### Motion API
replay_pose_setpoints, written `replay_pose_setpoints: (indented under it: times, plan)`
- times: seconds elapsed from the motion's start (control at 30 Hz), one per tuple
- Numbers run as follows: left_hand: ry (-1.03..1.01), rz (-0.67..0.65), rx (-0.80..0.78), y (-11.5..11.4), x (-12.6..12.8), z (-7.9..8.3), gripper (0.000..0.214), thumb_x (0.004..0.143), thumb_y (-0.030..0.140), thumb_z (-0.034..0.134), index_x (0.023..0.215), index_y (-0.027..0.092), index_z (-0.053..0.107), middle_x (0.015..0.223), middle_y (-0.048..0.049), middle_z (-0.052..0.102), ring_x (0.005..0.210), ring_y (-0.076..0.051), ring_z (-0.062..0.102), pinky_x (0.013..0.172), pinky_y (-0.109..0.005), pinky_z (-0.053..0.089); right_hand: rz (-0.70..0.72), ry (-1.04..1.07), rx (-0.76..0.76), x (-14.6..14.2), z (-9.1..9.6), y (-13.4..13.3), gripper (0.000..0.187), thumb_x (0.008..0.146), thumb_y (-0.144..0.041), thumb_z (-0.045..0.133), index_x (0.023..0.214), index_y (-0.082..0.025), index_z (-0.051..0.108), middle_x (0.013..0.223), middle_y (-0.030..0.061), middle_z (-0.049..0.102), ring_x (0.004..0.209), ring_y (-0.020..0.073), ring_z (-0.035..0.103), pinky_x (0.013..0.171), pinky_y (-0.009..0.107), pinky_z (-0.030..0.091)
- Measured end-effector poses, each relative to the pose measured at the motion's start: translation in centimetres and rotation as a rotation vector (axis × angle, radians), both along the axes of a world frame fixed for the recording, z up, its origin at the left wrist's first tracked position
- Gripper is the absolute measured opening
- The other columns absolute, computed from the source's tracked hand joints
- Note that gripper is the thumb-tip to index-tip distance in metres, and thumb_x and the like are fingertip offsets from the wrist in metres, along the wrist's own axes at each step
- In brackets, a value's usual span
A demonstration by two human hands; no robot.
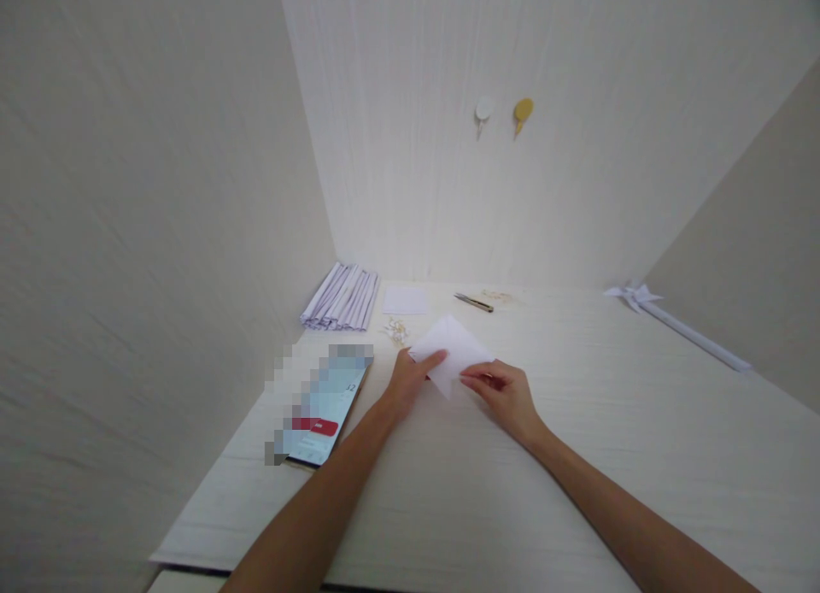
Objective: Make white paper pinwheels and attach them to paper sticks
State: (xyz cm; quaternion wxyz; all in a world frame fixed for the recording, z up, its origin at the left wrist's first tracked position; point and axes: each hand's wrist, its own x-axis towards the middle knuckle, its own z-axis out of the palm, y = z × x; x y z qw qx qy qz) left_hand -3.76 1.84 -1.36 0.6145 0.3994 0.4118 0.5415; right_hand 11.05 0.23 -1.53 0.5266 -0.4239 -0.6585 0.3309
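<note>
A white sheet of paper [452, 345] lies on the pale table [576, 456], turned like a diamond. My left hand [410, 379] rests on its left corner, with a finger stretched out flat pressing the paper down. My right hand [503, 392] sits at the sheet's lower right edge, fingertips pinched together on the paper's edge. Both forearms reach in from the bottom of the view.
A pile of folded white paper strips [342, 297] lies at the back left, beside a small white square sheet [405, 300]. A cutter knife [474, 302] and small pale bits [397, 330] lie behind the hands. A phone [324, 405] lies at left. A paper bow on a stick [672, 319] lies far right.
</note>
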Motion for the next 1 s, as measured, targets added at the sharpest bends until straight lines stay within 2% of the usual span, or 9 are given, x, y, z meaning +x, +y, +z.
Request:
replay_pose_setpoints:
  times: [0.1, 0.33, 0.47, 0.67, 1.0]
  plan:
    - [0.003, 0.024, -0.035, 0.0, 0.1, 0.0, 0.027, 0.052, 0.028, 0.069, 0.071, 0.010, 0.062, 0.066, -0.0043, 0.064, 0.057, -0.013, 0.055, 0.057, -0.026, 0.043, -0.032, 0.064, -0.050, -0.3, 0.3, 0.2, 0.009, 0.060, -0.027, 0.063, 0.055, -0.019, 0.061, 0.060, 0.0008, 0.058, 0.061, 0.0135, 0.052, 0.053, 0.025, 0.042]
    - [0.035, -0.020, -0.031, -0.2, 0.7, -0.1, 0.024, 0.052, 0.028, 0.068, 0.065, 0.010, 0.062, 0.061, -0.0036, 0.062, 0.054, -0.012, 0.054, 0.055, -0.024, 0.041, -0.047, 0.267, -0.277, -0.4, 0.0, 0.7, 0.018, 0.059, -0.032, 0.064, 0.056, -0.016, 0.054, 0.056, -0.0030, 0.051, 0.052, 0.0094, 0.049, 0.051, 0.023, 0.040]
    - [0.033, -0.014, -0.057, -0.3, 0.7, 0.2, 0.023, 0.049, 0.026, 0.069, 0.064, 0.009, 0.062, 0.059, -0.0041, 0.062, 0.053, -0.013, 0.053, 0.054, -0.025, 0.041, -0.054, 0.282, -0.299, -0.3, -0.1, 0.8, 0.017, 0.057, -0.028, 0.065, 0.056, -0.016, 0.054, 0.054, -0.0034, 0.052, 0.050, 0.0083, 0.047, 0.049, 0.021, 0.037]
    - [0.044, -0.116, -0.062, -0.1, 0.2, 0.2, 0.020, 0.052, 0.025, 0.067, 0.062, 0.009, 0.063, 0.057, -0.0037, 0.061, 0.052, -0.012, 0.052, 0.056, -0.025, 0.041, -0.065, 0.282, -0.330, 0.0, -0.6, 1.0, 0.016, 0.056, -0.026, 0.065, 0.056, -0.016, 0.052, 0.049, -0.0046, 0.052, 0.045, 0.0075, 0.044, 0.044, 0.020, 0.032]
    - [0.142, -0.110, -0.055, 0.2, 0.0, -0.3, 0.020, 0.053, 0.027, 0.066, 0.061, 0.009, 0.063, 0.056, -0.0035, 0.061, 0.052, -0.013, 0.052, 0.054, -0.025, 0.041, -0.046, 0.234, -0.323, 0.1, -0.6, 1.0, 0.013, 0.055, -0.022, 0.062, 0.052, -0.016, 0.050, 0.048, -0.0052, 0.051, 0.043, 0.0072, 0.041, 0.042, 0.019, 0.029]
